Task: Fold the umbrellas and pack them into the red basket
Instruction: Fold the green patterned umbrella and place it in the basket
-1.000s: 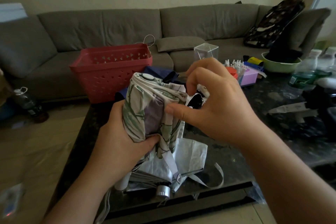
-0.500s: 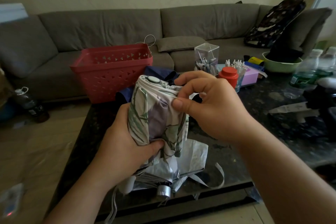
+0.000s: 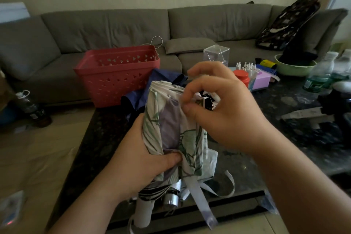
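A: We were in the middle of the folding step, by our reading. Our left hand (image 3: pixel 144 159) was wrapped round the lower half of the leaf-printed umbrella (image 3: pixel 174 131), thumb pressed across the bunched cloth, holding it upright above the near edge of the dark table (image 3: pixel 95 138).

B: And our right hand (image 3: pixel 218 108)?

A: At the top of the bundle. Thumb and forefinger were pinched on a pleat of the canopy near the cap, the other fingers curled and lifted above it. Both hands were clamped on that same umbrella, then.

B: So nothing was packed yet?

A: Not that we could see. The red basket (image 3: pixel 117 74) stood at the far left corner of the table, well apart from our hands, and what showed of its inside looked bare. A dark blue umbrella (image 3: pixel 152 89) lay loose just beside it, behind the one we held.

B: What did the next move call for?

A: We judged that the pleats needed laying flat round the shaft, one after another, with the left hand keeping them from springing out. The closing strap (image 3: pixel 201 201) hung free below the bundle towards the handle (image 3: pixel 144 214), so it would have to be drawn round and fastened before the carry to the basket.
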Demonstrator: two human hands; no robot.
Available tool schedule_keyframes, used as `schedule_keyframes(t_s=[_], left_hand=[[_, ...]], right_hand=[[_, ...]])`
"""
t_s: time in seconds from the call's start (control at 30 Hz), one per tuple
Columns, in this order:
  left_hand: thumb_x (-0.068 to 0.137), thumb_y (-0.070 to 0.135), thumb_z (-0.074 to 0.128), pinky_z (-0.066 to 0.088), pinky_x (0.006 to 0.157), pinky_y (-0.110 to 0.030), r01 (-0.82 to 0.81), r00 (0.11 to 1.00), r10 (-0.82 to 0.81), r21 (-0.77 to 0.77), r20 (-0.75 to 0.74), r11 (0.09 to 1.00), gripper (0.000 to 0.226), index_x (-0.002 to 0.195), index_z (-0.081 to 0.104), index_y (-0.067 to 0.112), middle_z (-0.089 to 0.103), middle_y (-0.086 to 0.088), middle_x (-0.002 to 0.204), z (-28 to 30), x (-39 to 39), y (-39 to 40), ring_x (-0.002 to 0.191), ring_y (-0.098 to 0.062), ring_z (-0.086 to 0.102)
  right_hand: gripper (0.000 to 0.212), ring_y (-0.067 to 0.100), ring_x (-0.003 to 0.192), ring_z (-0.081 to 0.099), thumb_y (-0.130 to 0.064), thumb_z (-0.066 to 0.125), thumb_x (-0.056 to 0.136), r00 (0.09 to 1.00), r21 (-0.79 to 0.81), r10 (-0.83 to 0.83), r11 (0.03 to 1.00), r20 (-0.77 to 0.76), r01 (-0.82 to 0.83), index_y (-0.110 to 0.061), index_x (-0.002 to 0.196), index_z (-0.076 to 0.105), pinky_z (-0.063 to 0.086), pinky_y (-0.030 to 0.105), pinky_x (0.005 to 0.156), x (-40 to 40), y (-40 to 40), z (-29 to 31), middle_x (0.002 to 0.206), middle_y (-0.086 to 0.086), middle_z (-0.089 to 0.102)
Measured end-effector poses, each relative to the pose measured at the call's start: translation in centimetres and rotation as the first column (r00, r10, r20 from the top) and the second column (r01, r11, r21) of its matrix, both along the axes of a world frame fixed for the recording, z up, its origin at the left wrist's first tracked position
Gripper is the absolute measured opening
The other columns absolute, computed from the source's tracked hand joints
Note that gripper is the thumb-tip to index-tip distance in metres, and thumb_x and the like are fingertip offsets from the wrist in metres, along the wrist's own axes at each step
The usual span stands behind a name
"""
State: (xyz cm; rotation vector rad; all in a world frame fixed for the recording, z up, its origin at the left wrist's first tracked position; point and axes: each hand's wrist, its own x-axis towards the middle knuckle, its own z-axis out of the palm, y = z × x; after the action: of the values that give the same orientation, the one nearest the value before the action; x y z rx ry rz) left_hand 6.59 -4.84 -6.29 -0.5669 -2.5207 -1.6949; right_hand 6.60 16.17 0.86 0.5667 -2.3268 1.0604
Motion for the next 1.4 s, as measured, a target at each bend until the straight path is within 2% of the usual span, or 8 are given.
schedule_keyframes(t_s=[0.07, 0.2, 0.33, 0.5, 0.83, 1.03, 1.27, 1.4], left_hand=[[0.071, 0.018, 0.095, 0.051, 0.093, -0.018, -0.037, 0.999, 0.036, -0.045, -0.031, 0.998, 0.083, 0.124, 0.047, 0.06, 0.063, 0.035, 0.125, 0.1, 0.0, 0.0, 0.115, 0.011, 0.062], [0.07, 0.023, 0.094, 0.046, 0.076, 0.0, -0.114, 0.991, 0.106, -0.103, -0.084, 0.988, 0.074, 0.119, 0.047, 0.052, 0.056, 0.045, 0.116, 0.4, 0.3, 0.1, 0.106, 0.021, 0.058], [0.071, 0.026, 0.093, 0.045, 0.071, -0.002, -0.123, 0.991, 0.114, -0.137, -0.07, 0.983, 0.071, 0.118, 0.046, 0.051, 0.056, 0.045, 0.115, 0.6, 0.4, -0.2, 0.103, 0.02, 0.058], [0.072, 0.027, 0.093, 0.045, 0.071, -0.007, -0.116, 0.993, 0.109, -0.148, -0.055, 0.982, 0.071, 0.119, 0.046, 0.05, 0.056, 0.042, 0.115, 0.5, 0.4, -0.1, 0.102, 0.018, 0.059], [0.071, 0.03, 0.093, 0.044, 0.074, -0.008, -0.118, 0.992, 0.111, -0.148, -0.054, 0.982, 0.071, 0.118, 0.044, 0.053, 0.055, 0.044, 0.115, 0.2, 0.2, -0.1, 0.102, 0.019, 0.058], [0.073, 0.032, 0.092, 0.045, 0.069, -0.006, -0.111, 0.994, 0.107, -0.18, -0.031, 0.977, 0.069, 0.116, 0.043, 0.055, 0.054, 0.045, 0.115, -0.1, 0.2, -0.1, 0.1, 0.02, 0.058], [0.072, 0.031, 0.093, 0.045, 0.081, -0.011, -0.057, 0.998, 0.064, -0.222, 0.027, 0.973, 0.077, 0.125, 0.044, 0.057, 0.056, 0.044, 0.116, -0.1, -0.3, -0.9, 0.106, 0.019, 0.057], [0.069, 0.018, 0.097, 0.05, 0.098, -0.022, 0.046, 0.996, -0.031, -0.195, 0.08, 0.98, 0.088, 0.133, 0.048, 0.052, 0.063, 0.034, 0.126, 0.0, -0.8, -1.7, 0.117, 0.012, 0.061]], right_hand=[[0.016, 0.015, 0.133, 0.048, -0.026, 0.074, 0.083, 1.0, 0.015, 0.014, 1.0, 0.016, -0.014, -0.042, 0.084, 0.073, 0.041, 0.034, 0.106, 0.4, -0.3, 0.1, 0.131, -0.014, 0.055], [0.01, 0.016, 0.132, 0.049, -0.033, 0.079, 0.083, 1.0, 0.02, -0.005, 1.0, -0.023, 0.006, -0.041, 0.083, 0.073, 0.043, 0.036, 0.107, 0.3, -0.1, 0.2, 0.13, -0.014, 0.056], [0.006, 0.022, 0.128, 0.051, -0.029, 0.079, 0.084, 0.977, 0.152, 0.002, 0.988, -0.211, 0.031, -0.033, 0.088, 0.079, 0.035, 0.02, 0.106, 0.2, 0.2, 0.2, 0.128, -0.003, 0.06], [0.006, 0.026, 0.131, 0.049, -0.028, 0.078, 0.081, 0.97, 0.208, -0.021, 0.975, -0.243, 0.073, -0.029, 0.087, 0.08, 0.046, 0.054, 0.098, -0.2, 0.2, -0.3, 0.127, -0.002, 0.061], [0.007, 0.025, 0.134, 0.048, -0.03, 0.078, 0.08, 0.978, 0.206, -0.028, 0.976, -0.206, 0.071, -0.03, 0.086, 0.079, 0.046, 0.06, 0.096, -0.3, 0.3, -0.4, 0.128, -0.004, 0.06], [0.012, 0.029, 0.137, 0.045, -0.035, 0.069, 0.083, 0.969, 0.304, -0.044, 0.945, -0.242, 0.119, -0.031, 0.085, 0.08, 0.044, 0.061, 0.098, -0.4, 0.3, -0.6, 0.127, -0.003, 0.059], [0.013, 0.032, 0.143, 0.041, -0.034, 0.061, 0.086, 0.962, 0.371, -0.059, 0.915, -0.267, 0.159, -0.028, 0.086, 0.072, 0.038, 0.061, 0.105, -0.8, 0.2, -1.5, 0.127, -0.012, 0.062], [0.007, 0.019, 0.145, 0.036, -0.035, 0.061, 0.088, 0.999, 0.216, 0.042, 0.976, -0.024, -0.036, -0.036, 0.087, 0.069, 0.035, 0.052, 0.114, -1.6, 0.4, -2.0, 0.132, -0.021, 0.058]])
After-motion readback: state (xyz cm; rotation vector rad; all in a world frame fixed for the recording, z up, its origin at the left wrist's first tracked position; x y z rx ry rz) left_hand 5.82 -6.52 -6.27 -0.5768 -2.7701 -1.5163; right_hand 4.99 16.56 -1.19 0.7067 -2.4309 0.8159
